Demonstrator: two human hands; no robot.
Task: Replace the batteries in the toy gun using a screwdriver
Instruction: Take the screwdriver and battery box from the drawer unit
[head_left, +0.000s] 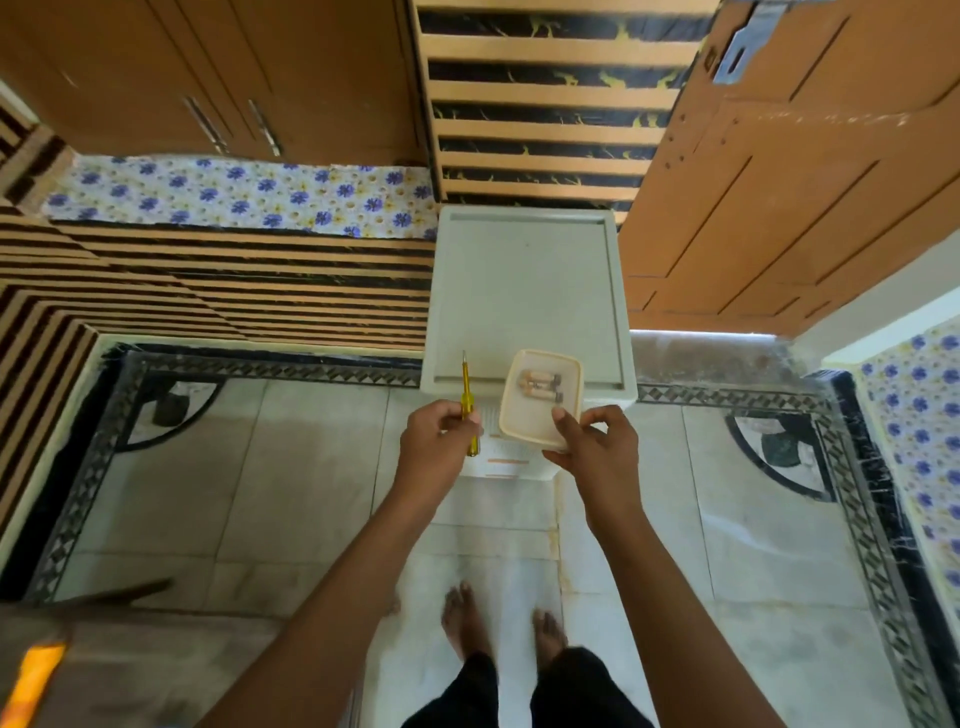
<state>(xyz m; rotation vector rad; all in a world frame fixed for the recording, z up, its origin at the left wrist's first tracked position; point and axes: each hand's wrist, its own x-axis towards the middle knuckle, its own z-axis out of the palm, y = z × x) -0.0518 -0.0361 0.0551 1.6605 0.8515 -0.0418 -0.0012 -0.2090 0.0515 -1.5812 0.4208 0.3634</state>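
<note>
Fingers of the left hand (439, 439) curl round the yellow screwdriver (464, 384), tip up, at frame centre. The right hand (592, 447) pinches the near rim of a tub (543, 364) holding batteries (540, 389), over the tabletop's (524, 291) near edge. No toy gun shows. The batteries look small, hard and smooth and likely to roll, so keep the light tub level. The screwdriver is thin and stiff, best held by its handle.

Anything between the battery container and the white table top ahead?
Nothing visible. The right hand holds the container over the near edge of the table; left hand holds the screwdriver beside it, not under it. Toy gun isn't in view.
</note>
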